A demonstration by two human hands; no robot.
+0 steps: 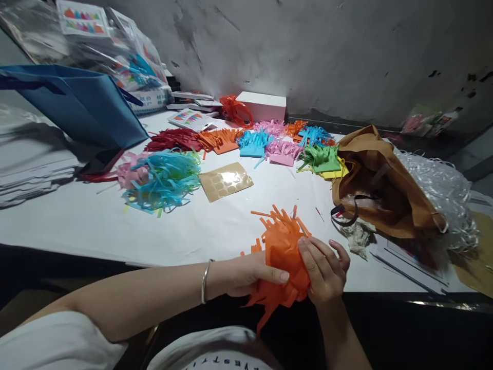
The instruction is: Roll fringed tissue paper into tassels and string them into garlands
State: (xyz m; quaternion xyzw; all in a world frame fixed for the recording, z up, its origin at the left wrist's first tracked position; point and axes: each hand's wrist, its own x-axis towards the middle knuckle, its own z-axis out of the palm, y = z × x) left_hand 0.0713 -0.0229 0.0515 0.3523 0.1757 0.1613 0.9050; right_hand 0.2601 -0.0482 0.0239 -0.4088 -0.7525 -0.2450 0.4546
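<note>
Between my hands, at the table's front edge, is a bundle of orange fringed tissue paper (pixel 287 252), with cut strips sticking out at its top and bottom. My left hand (pixel 250 275) grips it from the left, thumb across the front and the other fingers hidden behind the paper. On the right side, my right hand (pixel 325 270) holds the paper's edge, its fingertips against the front. Beyond them lies a tan sheet of round clear stickers (pixel 226 182). Left of that sheet is a heap of blue fringed tissue paper (pixel 164 177).
A row of fringed bundles, including a green one (pixel 319 156), runs along the back of the white table (pixel 185 231). A brown cloth bag (pixel 389 190) and clear plastic strips (pixel 435 190) stand right. At left is a blue bag (pixel 88 108); a white box (pixel 262 105) sits by the wall.
</note>
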